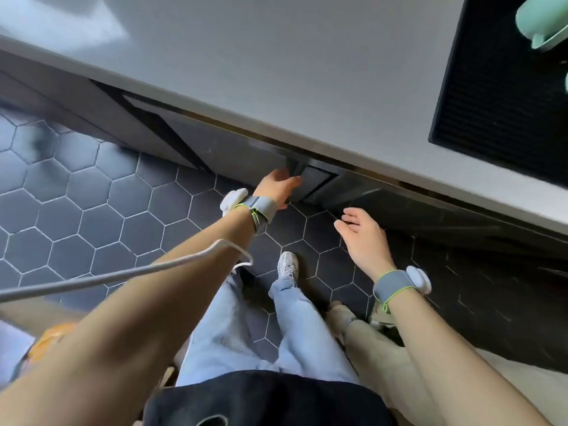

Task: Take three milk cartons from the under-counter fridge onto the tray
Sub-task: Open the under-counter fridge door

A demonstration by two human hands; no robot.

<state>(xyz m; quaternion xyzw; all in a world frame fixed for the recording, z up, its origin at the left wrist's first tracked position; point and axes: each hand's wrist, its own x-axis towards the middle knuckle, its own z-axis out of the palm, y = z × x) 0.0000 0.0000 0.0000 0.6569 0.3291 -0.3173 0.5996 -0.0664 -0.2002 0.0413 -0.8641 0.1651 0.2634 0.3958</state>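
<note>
Item: fridge [233, 149], under the tabletop [276, 72], door shut or barely cracked; its top edge is running from 10 o'clock to 4 o'clock across the view.

Left hand [276, 187]: reaching to the recessed handle [313, 179] at 12 o'clock from the body; fingers are curling at the handle's left edge, touching or nearly so, gripping nothing that shows.

Right hand [365, 238]: hovering open and empty, near the door at 1 o'clock, well short of the handle. Left hand is the nearer.

Cartons: not showing, presumably inside the fridge.

Tray [491, 87]: dark ribbed, lying on the tabletop at 2 o'clock, carrying a mint cup [541, 23].

Obstructions: the door itself; a grey cable [123, 272] is crossing the left forearm.
</note>
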